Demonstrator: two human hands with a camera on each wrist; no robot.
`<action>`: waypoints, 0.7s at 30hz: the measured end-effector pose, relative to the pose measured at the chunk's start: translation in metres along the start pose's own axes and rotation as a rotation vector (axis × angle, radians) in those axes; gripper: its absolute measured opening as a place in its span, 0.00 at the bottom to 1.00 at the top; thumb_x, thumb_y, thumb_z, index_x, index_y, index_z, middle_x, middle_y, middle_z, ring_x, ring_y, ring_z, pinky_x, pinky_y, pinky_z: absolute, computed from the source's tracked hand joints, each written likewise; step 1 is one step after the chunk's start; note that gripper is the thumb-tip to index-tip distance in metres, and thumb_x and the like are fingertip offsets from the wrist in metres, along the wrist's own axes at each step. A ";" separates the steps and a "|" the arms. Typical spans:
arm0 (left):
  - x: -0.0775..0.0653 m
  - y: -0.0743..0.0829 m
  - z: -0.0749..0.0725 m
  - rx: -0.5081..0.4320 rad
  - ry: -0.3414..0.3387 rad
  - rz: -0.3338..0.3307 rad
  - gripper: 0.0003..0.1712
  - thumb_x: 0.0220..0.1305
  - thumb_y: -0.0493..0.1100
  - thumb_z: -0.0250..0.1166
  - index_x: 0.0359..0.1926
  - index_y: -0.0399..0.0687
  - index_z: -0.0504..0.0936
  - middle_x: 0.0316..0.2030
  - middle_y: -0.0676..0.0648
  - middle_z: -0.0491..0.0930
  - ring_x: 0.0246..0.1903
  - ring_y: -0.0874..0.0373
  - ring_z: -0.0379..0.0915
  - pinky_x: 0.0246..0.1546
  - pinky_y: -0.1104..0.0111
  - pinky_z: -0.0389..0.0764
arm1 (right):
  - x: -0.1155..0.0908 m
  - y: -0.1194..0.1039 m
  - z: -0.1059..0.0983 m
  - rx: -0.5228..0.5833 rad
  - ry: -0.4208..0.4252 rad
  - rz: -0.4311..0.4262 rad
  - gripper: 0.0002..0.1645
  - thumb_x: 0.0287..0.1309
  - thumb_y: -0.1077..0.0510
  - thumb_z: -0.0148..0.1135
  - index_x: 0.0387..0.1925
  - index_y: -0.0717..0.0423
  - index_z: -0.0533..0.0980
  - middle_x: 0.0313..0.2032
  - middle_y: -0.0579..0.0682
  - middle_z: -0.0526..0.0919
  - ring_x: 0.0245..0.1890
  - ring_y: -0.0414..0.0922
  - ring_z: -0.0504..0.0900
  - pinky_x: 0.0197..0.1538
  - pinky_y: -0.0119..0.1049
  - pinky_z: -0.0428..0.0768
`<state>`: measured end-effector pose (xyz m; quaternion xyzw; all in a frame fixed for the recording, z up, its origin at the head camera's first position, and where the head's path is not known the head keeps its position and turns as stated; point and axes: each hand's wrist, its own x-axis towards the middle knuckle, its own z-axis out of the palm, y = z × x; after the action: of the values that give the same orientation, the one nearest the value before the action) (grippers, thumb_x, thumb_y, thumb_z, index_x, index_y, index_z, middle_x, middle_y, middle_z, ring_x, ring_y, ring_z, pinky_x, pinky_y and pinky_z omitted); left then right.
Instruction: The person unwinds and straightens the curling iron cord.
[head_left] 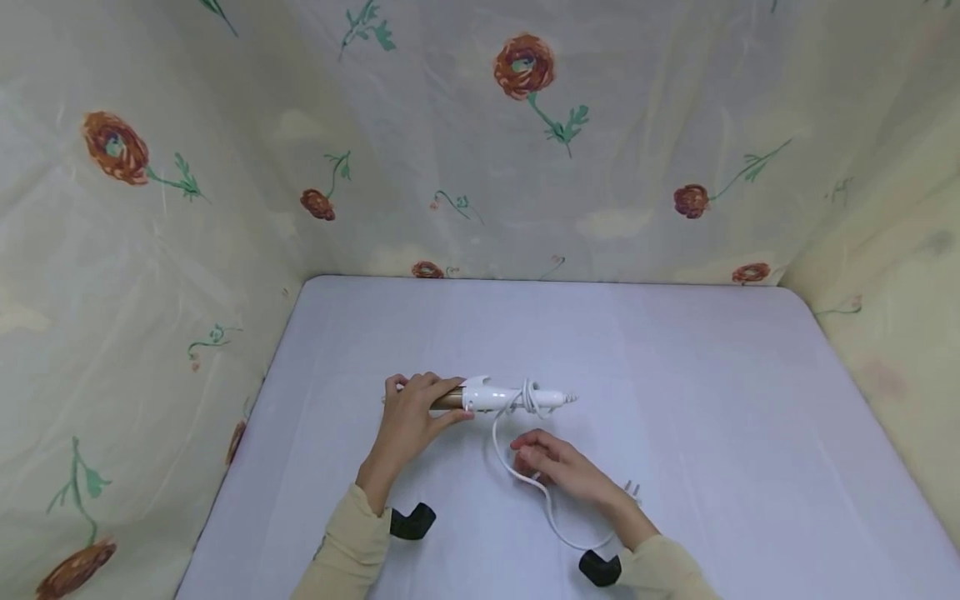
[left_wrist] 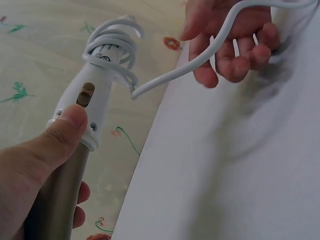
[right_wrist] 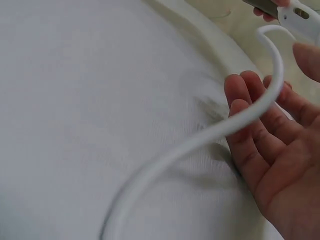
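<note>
My left hand (head_left: pixel 408 417) grips a curling iron (head_left: pixel 482 398) by its gold barrel (left_wrist: pixel 62 185), above the white table. In the left wrist view the thumb lies by the sliding switch (left_wrist: pixel 86 95) on the white handle. Several loops of the white power cord (left_wrist: pixel 212 50) are wound round the handle's far end. From there the cord's loose length runs past my right hand (head_left: pixel 566 468), whose fingers are loosely bent and do not close round it. The right wrist view has the cord crossing in front of those fingers. Beside the right wrist is the two-pin plug (head_left: pixel 632 490).
A white tabletop (head_left: pixel 720 417) with rounded far corners lies under both hands. Flower-printed curtains (head_left: pixel 450 125) hang behind it and along its sides. Black pieces (head_left: pixel 412 522) sit at both sleeve cuffs.
</note>
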<state>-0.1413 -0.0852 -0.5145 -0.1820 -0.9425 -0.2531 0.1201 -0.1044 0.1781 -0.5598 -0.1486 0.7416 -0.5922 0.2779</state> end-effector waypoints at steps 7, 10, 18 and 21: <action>0.000 0.002 0.000 -0.014 0.003 0.004 0.32 0.47 0.64 0.68 0.53 0.59 0.81 0.37 0.54 0.82 0.37 0.59 0.75 0.50 0.54 0.58 | 0.018 -0.005 0.010 0.281 0.010 0.005 0.29 0.71 0.52 0.45 0.64 0.69 0.59 0.53 0.61 0.77 0.48 0.44 0.81 0.50 0.35 0.77; 0.000 0.003 0.000 -0.007 0.002 -0.001 0.32 0.47 0.64 0.67 0.53 0.59 0.81 0.37 0.54 0.82 0.37 0.59 0.75 0.50 0.54 0.58 | 0.022 -0.005 0.016 0.384 -0.018 -0.006 0.28 0.71 0.54 0.46 0.61 0.71 0.60 0.49 0.54 0.80 0.46 0.44 0.83 0.50 0.35 0.77; 0.000 0.004 -0.004 -0.009 0.020 0.011 0.31 0.46 0.63 0.68 0.52 0.59 0.82 0.37 0.54 0.83 0.37 0.58 0.76 0.50 0.54 0.58 | 0.025 -0.011 0.026 0.471 -0.030 -0.007 0.25 0.69 0.53 0.50 0.55 0.71 0.65 0.40 0.45 0.81 0.37 0.37 0.82 0.44 0.32 0.78; 0.000 0.004 -0.005 -0.013 0.016 0.007 0.31 0.46 0.63 0.68 0.52 0.59 0.82 0.37 0.54 0.83 0.37 0.59 0.75 0.50 0.54 0.58 | 0.025 -0.010 0.026 0.475 -0.017 -0.002 0.26 0.69 0.53 0.51 0.54 0.74 0.65 0.37 0.45 0.81 0.35 0.37 0.81 0.42 0.31 0.78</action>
<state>-0.1395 -0.0848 -0.5082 -0.1840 -0.9392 -0.2602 0.1276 -0.1105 0.1413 -0.5596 -0.0849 0.5790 -0.7489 0.3108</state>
